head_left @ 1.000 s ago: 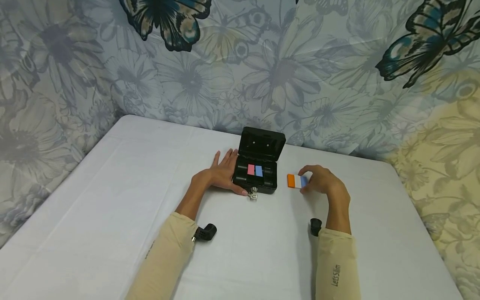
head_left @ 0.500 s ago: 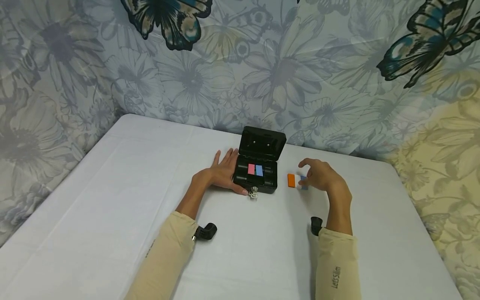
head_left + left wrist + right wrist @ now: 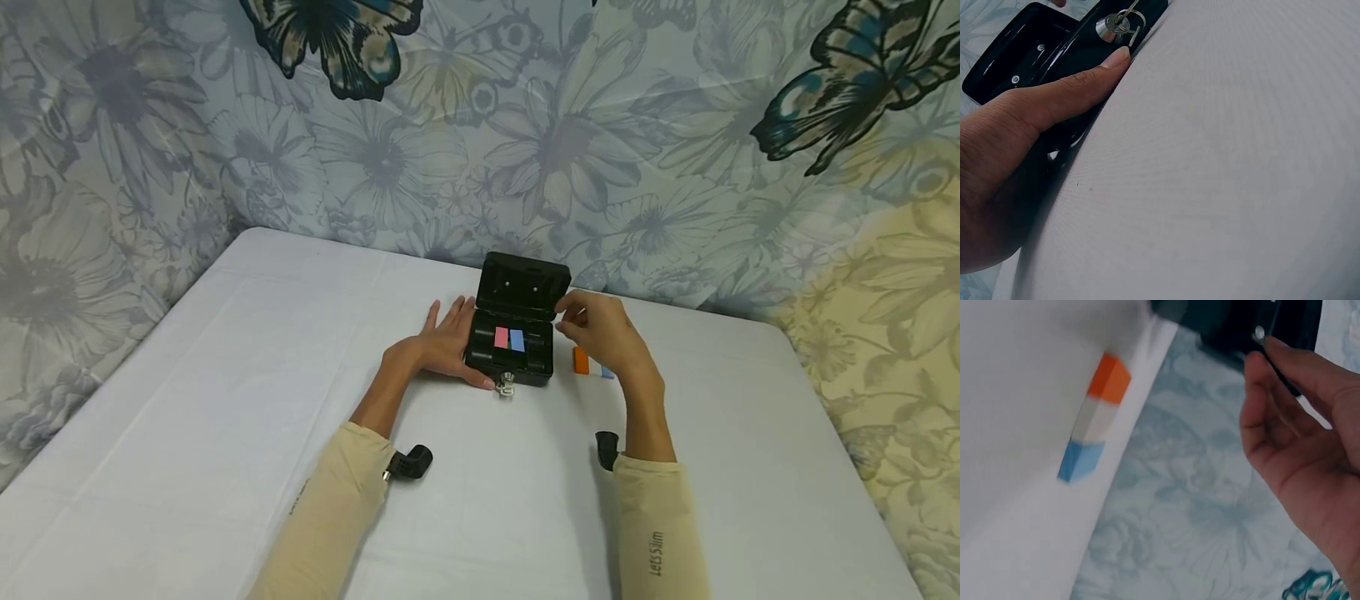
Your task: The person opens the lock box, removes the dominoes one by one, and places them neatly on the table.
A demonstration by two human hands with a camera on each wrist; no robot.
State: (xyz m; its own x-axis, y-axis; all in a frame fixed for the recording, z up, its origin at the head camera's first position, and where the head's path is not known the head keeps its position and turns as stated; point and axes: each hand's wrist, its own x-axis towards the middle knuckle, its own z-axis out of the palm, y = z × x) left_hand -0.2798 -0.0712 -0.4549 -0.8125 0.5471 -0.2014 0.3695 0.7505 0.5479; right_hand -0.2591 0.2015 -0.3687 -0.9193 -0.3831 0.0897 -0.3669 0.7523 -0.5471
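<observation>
A black cash box [image 3: 542,364] stands with its lid [image 3: 523,282] raised, a pink block [image 3: 501,337] and a blue block [image 3: 517,340] inside. From its front hang keys [image 3: 507,386], in a silver lock [image 3: 1110,26] in the left wrist view. My left hand [image 3: 444,343] rests against the box's left side, fingers stretched out, thumb along the front. At the lid's lower right edge is my right hand [image 3: 600,327], fingers bent and thumb apart from them. Whether it touches the lid is unclear. No block shows in it.
Right of the box, an orange block [image 3: 581,361], a white block [image 3: 1095,419] and a light blue block [image 3: 1082,460] lie in a row on the white table [image 3: 480,492]. My right hand partly covers them in the head view. A flower-patterned wall cloth [image 3: 660,208] hangs behind.
My right hand has let go of the block row, lifted off and moved left and away to the lid's right edge. The blocks stay in place. My left hand has not moved.
</observation>
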